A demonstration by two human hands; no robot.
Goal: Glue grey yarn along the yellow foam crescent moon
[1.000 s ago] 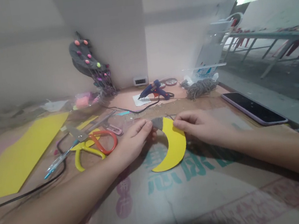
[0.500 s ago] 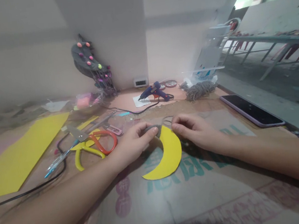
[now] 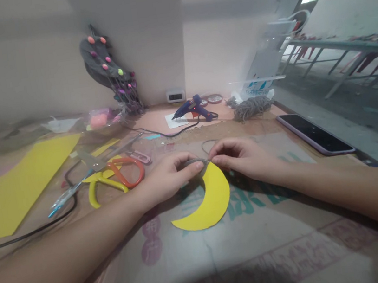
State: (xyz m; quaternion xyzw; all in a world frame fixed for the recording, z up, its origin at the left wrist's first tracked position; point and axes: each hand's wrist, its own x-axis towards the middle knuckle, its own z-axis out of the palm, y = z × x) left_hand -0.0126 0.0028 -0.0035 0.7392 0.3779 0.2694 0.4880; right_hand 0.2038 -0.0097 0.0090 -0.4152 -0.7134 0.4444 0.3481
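Observation:
A yellow crescent-moon cutout [image 3: 216, 196] lies with its upper tip between my hands. Grey yarn [image 3: 205, 161] runs across that tip, and a thin loop of it curves up behind. My left hand [image 3: 175, 174] is closed, thumb and fingers pinching the yarn at the tip's left side. From the right, my right hand [image 3: 235, 156] pinches the yarn right beside the tip, its fingertips almost meeting the left ones. Part of the yarn is hidden under the fingers.
Scissors [image 3: 128, 172], a pen [image 3: 65, 200] and a yellow sheet [image 3: 26, 183] lie left. A glue gun [image 3: 193, 108] with a cord stands behind, near a grey yarn bundle [image 3: 252, 107]. A phone [image 3: 314, 133] is at right; a decorated grey moon [image 3: 100, 62] hangs on the wall.
My right hand has moved left to the crescent's tip, closing the gap to my left hand. The crescent has turned slightly, its lower point shifting left. The view has tilted down a little.

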